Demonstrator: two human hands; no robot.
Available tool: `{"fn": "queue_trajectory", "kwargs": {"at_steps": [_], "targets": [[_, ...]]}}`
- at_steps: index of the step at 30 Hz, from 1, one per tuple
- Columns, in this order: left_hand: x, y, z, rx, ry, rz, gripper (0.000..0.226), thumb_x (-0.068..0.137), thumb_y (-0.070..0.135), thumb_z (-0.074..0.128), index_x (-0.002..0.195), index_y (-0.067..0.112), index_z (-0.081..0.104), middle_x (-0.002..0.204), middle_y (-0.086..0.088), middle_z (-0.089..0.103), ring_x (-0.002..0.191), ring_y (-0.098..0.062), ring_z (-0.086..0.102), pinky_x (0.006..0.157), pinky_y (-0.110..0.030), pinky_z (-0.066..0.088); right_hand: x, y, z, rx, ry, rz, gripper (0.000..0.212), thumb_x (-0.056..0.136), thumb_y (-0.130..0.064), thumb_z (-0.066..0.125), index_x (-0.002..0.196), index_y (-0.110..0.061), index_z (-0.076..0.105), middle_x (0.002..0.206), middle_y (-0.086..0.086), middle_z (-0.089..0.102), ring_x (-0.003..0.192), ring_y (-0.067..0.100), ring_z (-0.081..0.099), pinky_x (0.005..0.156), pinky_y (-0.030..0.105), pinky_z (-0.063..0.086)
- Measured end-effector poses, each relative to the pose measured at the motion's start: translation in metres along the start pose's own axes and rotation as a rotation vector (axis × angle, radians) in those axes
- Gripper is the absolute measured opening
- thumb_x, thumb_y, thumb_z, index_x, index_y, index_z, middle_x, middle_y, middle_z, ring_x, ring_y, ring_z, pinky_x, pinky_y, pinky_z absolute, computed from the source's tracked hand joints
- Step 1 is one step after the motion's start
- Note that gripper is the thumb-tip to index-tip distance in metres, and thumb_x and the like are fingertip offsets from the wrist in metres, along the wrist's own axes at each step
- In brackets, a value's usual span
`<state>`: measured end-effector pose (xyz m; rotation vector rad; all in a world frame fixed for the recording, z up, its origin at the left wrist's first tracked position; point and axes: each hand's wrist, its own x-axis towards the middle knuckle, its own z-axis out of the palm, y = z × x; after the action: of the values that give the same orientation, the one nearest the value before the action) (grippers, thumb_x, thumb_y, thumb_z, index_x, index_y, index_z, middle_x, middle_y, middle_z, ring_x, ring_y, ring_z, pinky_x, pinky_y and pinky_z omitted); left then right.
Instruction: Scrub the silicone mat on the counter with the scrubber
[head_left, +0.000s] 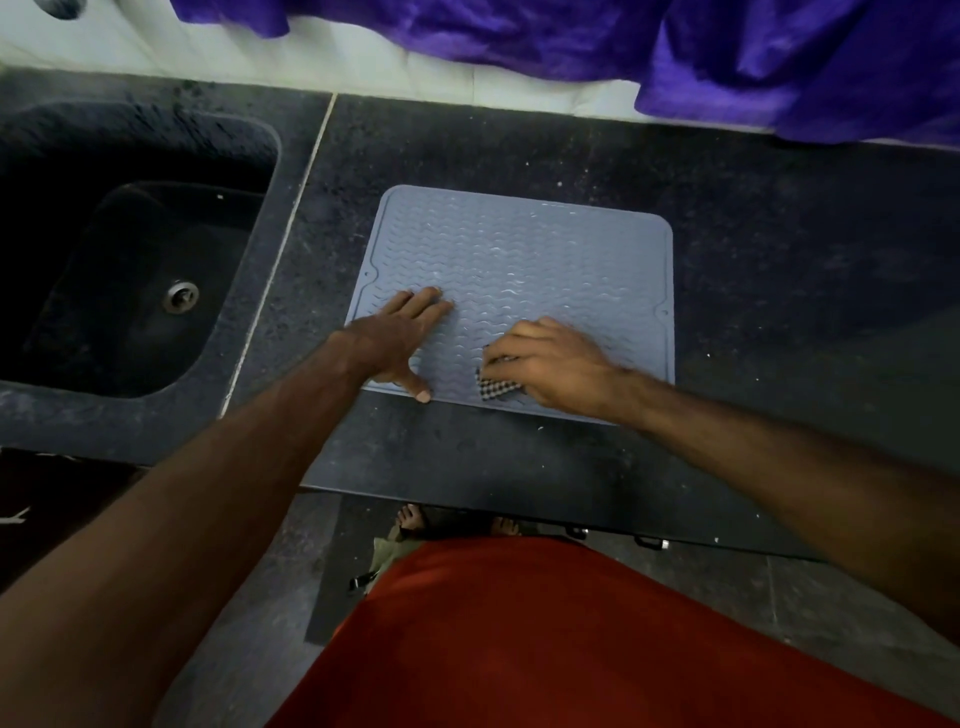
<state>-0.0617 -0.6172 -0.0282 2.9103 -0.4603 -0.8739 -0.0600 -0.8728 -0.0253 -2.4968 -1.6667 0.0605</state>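
Black speckled stone makes up the bench (753, 218), which fills the middle of the frame, with a sunken sink (130, 270) of the same stone at the left and purple cloth (779, 57) hanging along the top edge. On the bench, just right of centre, the grey-blue silicone mat (524, 270) lies flat, its near edge close to the bench front. My left hand (400, 343) rests on the mat's lower-left part, fingers straight and spread, thumb at the near rim, pinning it down. My right hand (550, 364) is curled over the checkered scrubber (496, 387), gripping it against the mat's near edge; only one corner of the scrubber shows. I judge the scrubbing under way, with the far half still to cover. The risk I see: a hard stroke could bunch or slide the supple mat toward the bench front if the left hand eases, and a wet surface could let the scrubber slip from my fingers.
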Motion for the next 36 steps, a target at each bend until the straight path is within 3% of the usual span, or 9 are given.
{"fn": "queue_trajectory", "kwargs": {"at_steps": [3,9,12,15,21,26,32,36], "targets": [[0.001,-0.001,0.001,-0.010,0.000,0.002,0.136,0.060,0.049,0.088,0.156,0.020,-0.004,0.163,-0.003,-0.013,0.149,-0.028,-0.012,0.120,-0.051,0.015,-0.009,-0.007,0.010,-0.044,-0.034,-0.050,0.040,0.074,-0.014,0.073,0.113,-0.022,0.067,0.115,-0.001,0.065,0.098,0.025,0.059,0.072,0.034,0.044],[0.001,-0.004,0.002,-0.023,0.015,0.035,0.133,0.062,0.051,0.086,0.156,0.017,-0.001,0.163,-0.007,-0.011,0.149,-0.031,-0.011,0.122,-0.045,0.007,-0.104,0.023,-0.008,-0.112,-0.079,-0.047,0.063,0.058,-0.008,0.086,0.117,-0.019,0.066,0.116,0.004,0.065,0.100,0.026,0.059,0.074,0.034,0.048],[0.002,-0.003,0.002,-0.020,0.009,0.020,0.134,0.061,0.051,0.086,0.156,0.018,-0.002,0.163,-0.006,-0.013,0.149,-0.030,-0.012,0.121,-0.047,0.008,-0.102,0.029,-0.013,-0.053,-0.103,-0.007,0.053,0.065,-0.012,0.084,0.114,-0.022,0.067,0.115,0.000,0.065,0.100,0.023,0.059,0.073,0.034,0.048],[0.004,-0.004,0.003,-0.010,-0.001,0.008,0.136,0.060,0.051,0.087,0.156,0.019,-0.004,0.163,-0.005,-0.014,0.149,-0.030,-0.013,0.121,-0.049,0.009,-0.066,0.015,-0.010,0.008,0.009,0.009,0.040,0.074,-0.014,0.075,0.113,-0.021,0.068,0.117,0.000,0.065,0.102,0.023,0.058,0.075,0.035,0.048],[0.004,-0.006,0.005,-0.021,0.007,0.018,0.136,0.060,0.050,0.087,0.156,0.018,-0.003,0.163,-0.005,-0.013,0.149,-0.029,-0.013,0.121,-0.051,0.011,-0.063,0.008,0.007,-0.095,-0.002,-0.062,0.039,0.074,-0.009,0.066,0.112,-0.018,0.068,0.115,0.003,0.066,0.099,0.027,0.061,0.072,0.036,0.047],[0.002,-0.003,0.003,-0.031,-0.008,0.000,0.136,0.061,0.047,0.088,0.156,0.019,-0.004,0.163,-0.003,-0.015,0.149,-0.028,-0.015,0.121,-0.049,0.009,-0.139,0.032,-0.003,-0.126,-0.012,0.002,0.054,0.061,-0.004,0.079,0.112,-0.017,0.068,0.115,0.003,0.066,0.106,0.024,0.050,0.078,0.035,0.041],[0.004,0.004,-0.009,0.045,-0.091,-0.052,0.136,0.062,0.053,0.086,0.156,0.021,-0.007,0.162,-0.001,-0.018,0.149,-0.027,-0.013,0.119,-0.054,0.017,-0.125,0.032,-0.006,-0.064,-0.067,0.042,0.045,0.060,-0.008,0.080,0.103,-0.019,0.072,0.106,-0.001,0.066,0.097,0.022,0.057,0.071,0.033,0.047],[0.009,0.024,-0.020,0.031,-0.033,-0.042,0.119,0.071,0.058,0.077,0.156,0.021,0.002,0.164,-0.003,-0.008,0.150,-0.027,-0.002,0.116,-0.055,0.023,-0.130,0.034,-0.006,-0.037,-0.082,0.062,0.047,0.062,-0.005,0.076,0.107,-0.019,0.071,0.109,-0.001,0.065,0.097,0.023,0.058,0.071,0.032,0.046]]}}
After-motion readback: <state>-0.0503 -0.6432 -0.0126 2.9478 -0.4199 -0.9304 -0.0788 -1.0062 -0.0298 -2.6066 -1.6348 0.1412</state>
